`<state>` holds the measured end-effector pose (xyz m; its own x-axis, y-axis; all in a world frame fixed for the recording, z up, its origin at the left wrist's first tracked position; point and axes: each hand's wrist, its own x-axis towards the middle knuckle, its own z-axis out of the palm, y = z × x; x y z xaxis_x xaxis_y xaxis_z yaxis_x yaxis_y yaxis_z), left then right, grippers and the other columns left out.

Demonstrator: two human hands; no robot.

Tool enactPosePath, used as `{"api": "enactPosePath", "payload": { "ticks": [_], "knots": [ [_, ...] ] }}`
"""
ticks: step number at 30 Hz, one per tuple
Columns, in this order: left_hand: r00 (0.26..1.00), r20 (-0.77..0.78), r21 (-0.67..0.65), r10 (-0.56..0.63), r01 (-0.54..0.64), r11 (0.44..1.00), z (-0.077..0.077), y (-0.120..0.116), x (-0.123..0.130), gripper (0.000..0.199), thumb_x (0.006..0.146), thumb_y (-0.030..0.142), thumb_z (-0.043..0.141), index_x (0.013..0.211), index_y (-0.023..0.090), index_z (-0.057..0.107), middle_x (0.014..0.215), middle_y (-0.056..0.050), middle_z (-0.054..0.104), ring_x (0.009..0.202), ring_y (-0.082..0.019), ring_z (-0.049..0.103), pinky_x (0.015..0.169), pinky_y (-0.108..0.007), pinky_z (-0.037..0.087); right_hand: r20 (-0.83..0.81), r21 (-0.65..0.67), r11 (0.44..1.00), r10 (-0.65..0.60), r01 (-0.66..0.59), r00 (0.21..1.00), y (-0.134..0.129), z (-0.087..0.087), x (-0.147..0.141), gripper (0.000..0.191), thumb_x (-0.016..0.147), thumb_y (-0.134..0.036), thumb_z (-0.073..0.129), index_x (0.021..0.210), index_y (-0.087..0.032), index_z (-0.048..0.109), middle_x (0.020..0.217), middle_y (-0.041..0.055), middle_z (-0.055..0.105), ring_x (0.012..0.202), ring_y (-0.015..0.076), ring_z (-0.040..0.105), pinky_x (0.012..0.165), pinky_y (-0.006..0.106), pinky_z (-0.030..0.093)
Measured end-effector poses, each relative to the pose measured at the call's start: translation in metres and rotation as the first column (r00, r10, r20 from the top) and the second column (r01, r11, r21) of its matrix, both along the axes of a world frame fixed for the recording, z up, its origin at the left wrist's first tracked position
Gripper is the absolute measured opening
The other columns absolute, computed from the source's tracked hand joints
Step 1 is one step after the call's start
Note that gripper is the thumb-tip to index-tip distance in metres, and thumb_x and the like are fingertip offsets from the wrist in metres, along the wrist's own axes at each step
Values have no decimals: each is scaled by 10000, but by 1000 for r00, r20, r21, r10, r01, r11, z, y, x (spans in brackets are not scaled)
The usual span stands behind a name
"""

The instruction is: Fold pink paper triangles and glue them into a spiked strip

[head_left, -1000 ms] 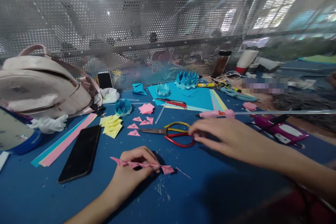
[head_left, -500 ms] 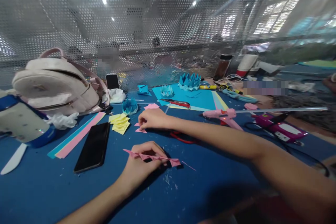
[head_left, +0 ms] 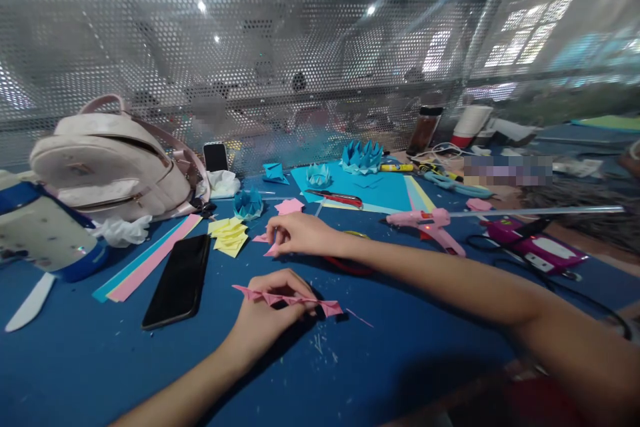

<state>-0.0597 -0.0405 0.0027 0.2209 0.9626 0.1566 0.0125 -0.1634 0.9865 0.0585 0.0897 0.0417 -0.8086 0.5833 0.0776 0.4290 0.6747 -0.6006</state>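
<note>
left hand [head_left: 267, 328]: pinched on pink strip [head_left: 332, 308] above table [head_left: 60, 373], likely mid-length for balance
right hand [head_left: 305, 233]: apart from left, curled at pink triangle [head_left: 271, 251]; cannot tell if gripping
glue gun [head_left: 427, 219]: at right, probably for reach

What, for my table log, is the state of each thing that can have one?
Left hand: closed on folded pink strip
Right hand: curled at small pink pieces, grip unclear
Near phone: flat, screen dark
Rear phone: upright, screen dark
Yellow papers: loosely piled
Glue gun: lying down, clear stick at rear
Scissors: mostly hidden, open or shut unclear
</note>
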Motion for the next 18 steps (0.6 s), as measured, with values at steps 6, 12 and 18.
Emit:
{"api": "enactPosePath", "payload": {
  "ticks": [6, 12, 18],
  "knots": [
    [976, -3, -34, 218, -218, 975, 3, 4, -4, 103, 742, 236, 740, 669, 172, 706, 743, -29, 706, 612, -148, 633, 581, -244, 503, -261, -223, 975, -47, -13, 964, -6, 0, 46, 204, 806, -323, 728, 893, -151, 664, 865, 26, 710, 779, 119, 655, 674, 219, 477],
    [924, 65, -170, 377, -362, 917, -2, 10, -5, 161, 773, 322, 756, 731, 185, 682, 740, -2, 719, 616, -130, 630, 655, -243, 502, -470, -522, 851, -337, 50, 816, -27, -10, 80, 221, 730, -338, 800, 774, -157, 681, 728, 3, 679, 651, 106, 607, 640, 234, 472],
    [909, 21, -198, 415, -403, 893, -6, 12, -5, 210, 771, 368, 758, 762, 177, 671, 710, -2, 714, 599, -134, 610, 646, -240, 470, -419, -551, 829, -370, 91, 829, -33, -23, 86, 179, 743, -329, 786, 786, -170, 717, 730, 4, 687, 655, 114, 614, 649, 240, 484]
  ]
}}
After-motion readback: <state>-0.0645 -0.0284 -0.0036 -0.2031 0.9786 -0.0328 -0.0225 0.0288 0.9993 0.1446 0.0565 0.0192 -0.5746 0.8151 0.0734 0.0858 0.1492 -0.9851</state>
